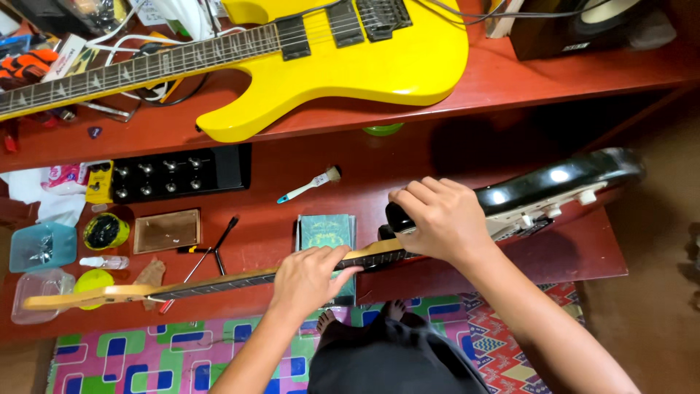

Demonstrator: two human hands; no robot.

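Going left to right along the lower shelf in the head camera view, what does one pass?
Blue plastic tub → round yellow-rimmed tin → flat brown plate → left hand on the guitar neck → right hand → black guitar body.

Yellow guitar (350,58) on upper shelf. Glossy black guitar (554,186), pale wood neck. Red-brown counter (437,157). Teal booklet (325,232). Floor mat (168,357): pink, green, blue rounded blocks. Clear turquoise tub (42,246).
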